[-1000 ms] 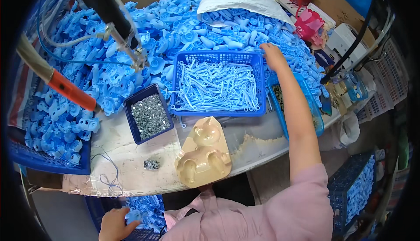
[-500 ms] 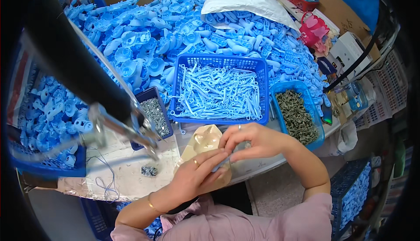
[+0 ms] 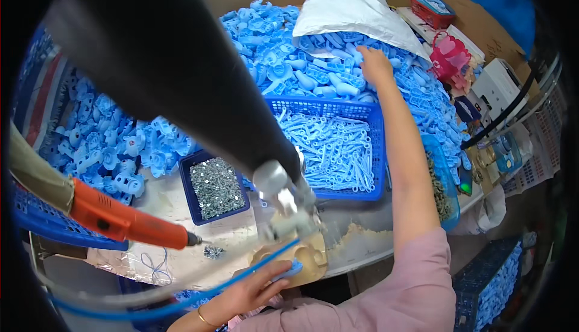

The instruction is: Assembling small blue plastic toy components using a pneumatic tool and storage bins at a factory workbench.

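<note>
My left hand is at the near edge of the table, its fingers closed on a small blue plastic part. That part rests at a tan moulded block with hollows in it. Far forward, my right hand reaches into the heap of blue plastic parts, just below the white sack. Its fingertips are among the parts, and whether they grip one is hidden. An orange electric screwdriver hangs at the left, its tip above a small clump of screws.
A dark tray of screws and a blue basket of thin light-blue rods stand mid-table. My right forearm partly covers a blue tub of dark metal pieces. A black arm crosses the view above the table, with a blue cable below.
My right hand has left the block and stretched forward to the heap. My left hand has stayed near the block with the blue part. The orange screwdriver has come into view.
</note>
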Available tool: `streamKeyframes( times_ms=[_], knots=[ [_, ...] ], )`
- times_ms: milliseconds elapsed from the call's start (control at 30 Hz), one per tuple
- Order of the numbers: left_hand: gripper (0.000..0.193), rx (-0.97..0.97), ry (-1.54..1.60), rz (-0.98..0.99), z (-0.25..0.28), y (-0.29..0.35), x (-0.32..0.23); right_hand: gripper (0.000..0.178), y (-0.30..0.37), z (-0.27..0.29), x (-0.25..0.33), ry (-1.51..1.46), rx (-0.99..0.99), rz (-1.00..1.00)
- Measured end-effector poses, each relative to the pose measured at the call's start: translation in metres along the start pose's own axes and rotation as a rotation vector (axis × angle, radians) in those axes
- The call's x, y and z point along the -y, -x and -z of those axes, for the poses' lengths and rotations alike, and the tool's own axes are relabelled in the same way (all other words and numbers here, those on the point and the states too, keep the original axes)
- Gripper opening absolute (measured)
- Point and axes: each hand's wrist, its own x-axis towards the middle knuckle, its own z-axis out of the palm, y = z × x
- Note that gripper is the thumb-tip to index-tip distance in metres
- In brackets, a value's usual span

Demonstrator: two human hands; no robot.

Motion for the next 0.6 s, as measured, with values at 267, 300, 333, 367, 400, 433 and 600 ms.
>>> streamKeyframes(
  times_ms=[267,300,333,367,400,433,600],
  knots=[
    [0.05,-0.093,-0.189,-0.092,0.01,0.021,0.019,0.021,-0.017,0.02,0.004,0.101,0.1,-0.011],
    [0.05,-0.095,-0.177,-0.089,0.011,0.023,0.021,0.022,-0.016,0.027,-0.002,-0.105,-0.01,-0.077],
    [0.049,-0.11,-0.202,-0.089,0.011,0.027,0.023,0.023,-0.012,0.038,-0.003,-0.161,-0.005,-0.123],
    [0.047,-0.127,-0.227,-0.09,0.01,0.03,0.024,0.023,-0.011,0.039,-0.007,-0.156,0.002,-0.12],
    [0.047,-0.132,-0.228,-0.098,0.009,0.033,0.025,0.024,-0.011,0.039,-0.01,-0.078,0.05,-0.097],
    [0.047,-0.135,-0.227,-0.103,0.009,0.033,0.025,0.025,-0.013,0.04,-0.014,-0.001,0.089,-0.076],
    [0.044,-0.144,-0.249,-0.134,0.006,0.032,0.017,0.034,-0.02,0.012,-0.008,0.14,0.23,0.042]
  ],
)
